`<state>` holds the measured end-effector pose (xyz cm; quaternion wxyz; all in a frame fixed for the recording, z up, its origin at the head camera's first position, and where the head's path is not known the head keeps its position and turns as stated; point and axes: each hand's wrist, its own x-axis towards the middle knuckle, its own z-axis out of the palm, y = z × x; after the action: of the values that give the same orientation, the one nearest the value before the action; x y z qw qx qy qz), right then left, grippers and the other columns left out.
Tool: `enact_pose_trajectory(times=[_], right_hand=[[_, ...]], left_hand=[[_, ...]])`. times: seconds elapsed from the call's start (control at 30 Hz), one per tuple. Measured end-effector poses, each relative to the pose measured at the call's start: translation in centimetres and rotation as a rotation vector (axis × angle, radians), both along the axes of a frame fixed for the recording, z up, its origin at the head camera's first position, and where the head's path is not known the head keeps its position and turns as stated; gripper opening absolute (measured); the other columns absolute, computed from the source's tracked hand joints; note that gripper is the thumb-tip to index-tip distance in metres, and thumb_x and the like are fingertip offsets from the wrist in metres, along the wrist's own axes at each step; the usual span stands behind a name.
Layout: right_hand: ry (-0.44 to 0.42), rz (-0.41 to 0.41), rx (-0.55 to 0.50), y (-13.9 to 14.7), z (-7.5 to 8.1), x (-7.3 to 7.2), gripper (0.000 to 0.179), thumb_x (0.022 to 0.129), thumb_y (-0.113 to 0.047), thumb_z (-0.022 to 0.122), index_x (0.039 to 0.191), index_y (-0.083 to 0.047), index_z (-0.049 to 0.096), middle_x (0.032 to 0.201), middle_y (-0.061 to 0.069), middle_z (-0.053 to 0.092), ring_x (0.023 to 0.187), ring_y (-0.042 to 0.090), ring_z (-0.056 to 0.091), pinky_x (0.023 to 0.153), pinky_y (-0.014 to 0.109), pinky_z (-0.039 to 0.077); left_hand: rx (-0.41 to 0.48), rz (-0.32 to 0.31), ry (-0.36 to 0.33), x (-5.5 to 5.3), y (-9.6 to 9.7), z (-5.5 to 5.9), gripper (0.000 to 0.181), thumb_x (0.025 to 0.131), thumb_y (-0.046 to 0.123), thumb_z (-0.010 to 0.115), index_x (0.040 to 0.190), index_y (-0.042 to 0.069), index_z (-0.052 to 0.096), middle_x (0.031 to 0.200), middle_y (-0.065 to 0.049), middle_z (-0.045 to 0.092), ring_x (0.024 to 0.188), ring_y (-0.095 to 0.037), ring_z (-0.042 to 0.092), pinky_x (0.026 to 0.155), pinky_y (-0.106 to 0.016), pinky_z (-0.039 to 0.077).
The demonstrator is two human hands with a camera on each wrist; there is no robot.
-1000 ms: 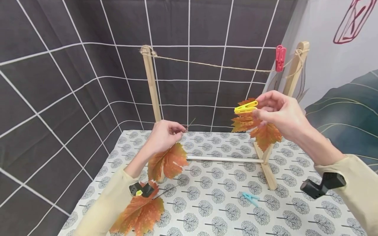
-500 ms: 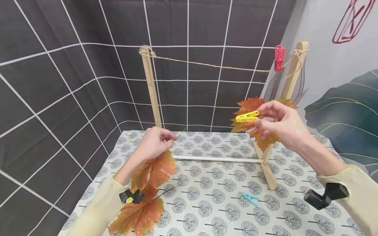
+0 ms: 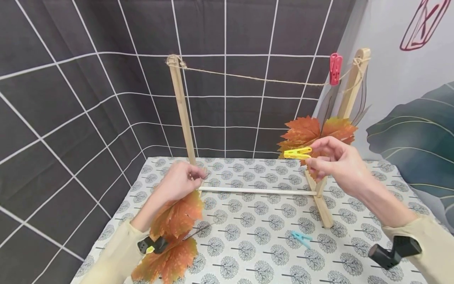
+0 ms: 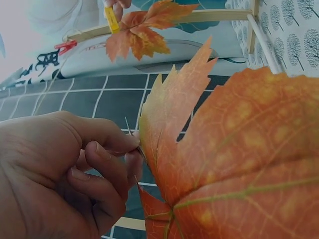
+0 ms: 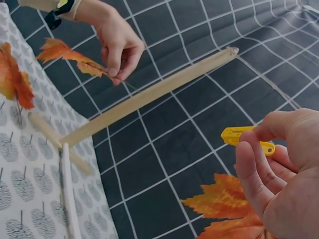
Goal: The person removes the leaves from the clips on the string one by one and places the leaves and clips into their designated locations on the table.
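Over the desk (image 3: 248, 240), the left hand (image 3: 179, 180) is pinching a leaf (image 3: 179, 215) by its stem (image 4: 128, 125), likely avoiding creases, while the right hand (image 3: 342, 163), farther right, is pinching a yellow clip (image 3: 292, 153), its tip free.

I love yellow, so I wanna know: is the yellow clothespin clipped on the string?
No, the right hand pinches the yellow clothespin below the string, apart from it.

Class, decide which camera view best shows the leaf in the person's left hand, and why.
The left wrist view: the leaf fills much of the picture with veins clear, though cut off at the edge. The head view shows it smaller, partly covered; the right wrist view, small, nearly edge-on.
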<state>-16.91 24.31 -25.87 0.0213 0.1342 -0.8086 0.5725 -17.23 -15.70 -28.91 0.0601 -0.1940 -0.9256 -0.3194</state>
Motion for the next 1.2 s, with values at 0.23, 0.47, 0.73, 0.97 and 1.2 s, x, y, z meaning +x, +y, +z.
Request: enact_pose_trajectory(times=[0.23,0.47,0.73,0.97,1.2], right_hand=[[-0.034,0.025,-0.115,0.5,-1.6,0.5,0.030,0.088,0.002,0.073,0.111,-0.009,0.057,0.091,0.004,0.073,0.064,0.020,0.066,0.054,0.034,0.057],[-0.051,0.009,-0.100,0.7,-3.0,1.1,0.029,0.089,0.000,0.074,0.111,-0.008,0.057,0.093,0.004,0.073,0.063,0.020,0.065,0.054,0.034,0.057],[-0.077,0.038,-0.176,0.7,-4.2,1.6,0.029,0.088,0.003,0.072,0.112,-0.006,0.057,0.087,0.011,0.070,0.062,0.018,0.064,0.053,0.031,0.057],[-0.107,0.041,-0.202,1.0,-5.4,2.1,0.030,0.088,0.004,0.072,0.112,-0.007,0.057,0.103,0.001,0.072,0.062,0.018,0.063,0.053,0.031,0.056],[-0.101,0.074,-0.253,1.2,-6.7,2.8,0.030,0.088,0.006,0.070,0.112,-0.006,0.057,0.104,0.004,0.072,0.060,0.016,0.063,0.051,0.030,0.056]], left_hand=[[-0.019,0.028,-0.052,0.4,-0.3,-0.7,0.019,0.081,-0.002,0.069,0.095,0.008,0.079,0.083,-0.001,0.067,0.079,-0.017,0.055,0.065,-0.032,0.046],[-0.019,0.025,-0.068,0.9,-0.8,-1.7,0.019,0.082,-0.003,0.068,0.094,0.007,0.078,0.084,-0.003,0.069,0.075,-0.014,0.057,0.063,-0.031,0.049],[-0.048,0.043,-0.086,1.2,-1.3,-2.6,0.018,0.081,-0.002,0.069,0.092,0.009,0.078,0.081,0.001,0.069,0.068,-0.012,0.055,0.053,-0.027,0.045],[-0.075,0.035,-0.100,1.3,-1.7,-3.2,0.019,0.082,-0.002,0.068,0.092,0.011,0.079,0.083,-0.001,0.071,0.065,-0.011,0.054,0.050,-0.026,0.043],[-0.119,0.055,-0.121,1.6,-2.0,-3.7,0.019,0.082,-0.001,0.069,0.093,0.012,0.078,0.087,0.000,0.072,0.062,-0.010,0.053,0.050,-0.027,0.042]])
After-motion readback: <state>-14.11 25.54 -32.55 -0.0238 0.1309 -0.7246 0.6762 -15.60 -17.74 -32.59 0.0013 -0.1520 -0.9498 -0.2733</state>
